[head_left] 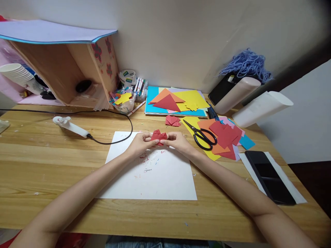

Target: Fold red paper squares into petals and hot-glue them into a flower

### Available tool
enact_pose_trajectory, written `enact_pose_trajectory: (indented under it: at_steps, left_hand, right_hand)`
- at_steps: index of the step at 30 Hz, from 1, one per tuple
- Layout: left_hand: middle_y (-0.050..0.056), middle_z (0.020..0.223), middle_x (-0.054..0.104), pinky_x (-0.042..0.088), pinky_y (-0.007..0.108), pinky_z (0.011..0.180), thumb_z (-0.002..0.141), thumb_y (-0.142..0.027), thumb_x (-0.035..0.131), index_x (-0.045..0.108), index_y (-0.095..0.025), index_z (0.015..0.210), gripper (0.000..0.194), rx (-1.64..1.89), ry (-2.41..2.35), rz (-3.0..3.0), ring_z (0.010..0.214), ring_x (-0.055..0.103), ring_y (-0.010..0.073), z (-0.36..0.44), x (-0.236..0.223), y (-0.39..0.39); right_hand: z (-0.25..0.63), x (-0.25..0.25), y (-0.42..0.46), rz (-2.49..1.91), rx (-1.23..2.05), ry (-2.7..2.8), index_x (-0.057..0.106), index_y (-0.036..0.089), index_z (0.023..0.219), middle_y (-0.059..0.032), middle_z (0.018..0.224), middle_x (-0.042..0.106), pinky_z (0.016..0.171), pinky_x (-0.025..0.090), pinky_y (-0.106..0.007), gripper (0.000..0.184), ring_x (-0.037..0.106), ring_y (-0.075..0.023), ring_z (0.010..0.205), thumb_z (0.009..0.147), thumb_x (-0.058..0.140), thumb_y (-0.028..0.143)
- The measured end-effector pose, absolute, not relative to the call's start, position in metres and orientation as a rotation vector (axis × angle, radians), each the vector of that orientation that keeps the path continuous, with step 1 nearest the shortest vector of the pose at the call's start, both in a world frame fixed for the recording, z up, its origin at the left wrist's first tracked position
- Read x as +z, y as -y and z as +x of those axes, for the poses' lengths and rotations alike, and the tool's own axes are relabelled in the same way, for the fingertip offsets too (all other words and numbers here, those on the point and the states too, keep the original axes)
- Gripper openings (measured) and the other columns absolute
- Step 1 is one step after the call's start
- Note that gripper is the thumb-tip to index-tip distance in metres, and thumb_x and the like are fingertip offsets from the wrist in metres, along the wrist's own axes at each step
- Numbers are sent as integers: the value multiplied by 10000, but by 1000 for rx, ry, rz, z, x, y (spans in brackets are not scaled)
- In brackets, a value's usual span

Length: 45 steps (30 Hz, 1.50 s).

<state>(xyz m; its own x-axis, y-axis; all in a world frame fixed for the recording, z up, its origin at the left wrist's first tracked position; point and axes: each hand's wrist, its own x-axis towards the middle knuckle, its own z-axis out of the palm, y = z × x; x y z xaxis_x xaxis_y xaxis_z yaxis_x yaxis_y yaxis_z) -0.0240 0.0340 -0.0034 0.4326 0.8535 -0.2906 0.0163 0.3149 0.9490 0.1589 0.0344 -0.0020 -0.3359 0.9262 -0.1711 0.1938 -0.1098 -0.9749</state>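
From where I stand, the left hand (141, 143) pinches one side of a crisply creased, angular red origami piece (158, 137) over white paper (155, 182); the right hand (178, 142) pinches its other side, near black-handled metal scissors (198, 131).

Looks like a craft workspace, judging by the stack of coloured paper (152, 93), with markers (140, 86) just left of it, scissors (197, 131) to its front right and a flower-decorated box (103, 65) farther left.
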Motion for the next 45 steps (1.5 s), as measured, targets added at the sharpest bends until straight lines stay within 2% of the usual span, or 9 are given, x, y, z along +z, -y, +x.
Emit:
enact_pose_trajectory:
  at_steps: [8,14,21,28,39,45]
  left_hand:
    - [70,808,694,520,327,710,626,-398,694,621,-117,940,428,781,-1019,1150,742,654,200,-22,-5,-33]
    - [75,863,686,527,333,715,638,-372,689,610,-114,957,418,798,-991,1162,737,657,200,-20,-7,-32]
    - [81,895,681,525,357,730,598,-355,718,625,-108,939,431,791,-994,1171,753,658,221,-19,-6,-32]
    - [103,920,679,526,388,750,600,-311,722,599,-91,1004,476,794,-955,1165,780,658,239,-21,-7,-33]
    - [110,895,678,536,368,686,628,-303,695,601,-89,954,401,742,-927,1288,721,663,231,-21,-1,-33]
    - [126,912,664,532,366,655,664,-285,666,543,-95,1014,417,693,-921,1320,668,665,213,-22,-5,-34]
  right_hand:
    - [164,-7,-38,-1216,1581,1575,577,137,662,2,633,564,543,354,-220,302,492,-100,578,633,672,422]
    - [163,-8,-36,-1206,1551,1604,568,125,630,4,611,553,532,337,-216,279,479,-90,563,677,646,389]
    - [163,-10,-37,-1203,1589,1589,616,114,703,-19,670,604,537,363,-214,281,504,-92,572,669,658,389]
    - [164,-10,-39,-1099,1600,1659,631,123,764,-22,695,617,592,418,-226,261,534,-103,609,742,590,380]
    - [164,-12,-37,-1060,1601,1737,629,124,828,-58,756,648,622,451,-255,294,572,-126,648,798,525,397]
    - [160,-11,-31,-1073,1493,1747,617,126,769,-43,680,617,581,426,-239,301,530,-109,591,832,480,386]
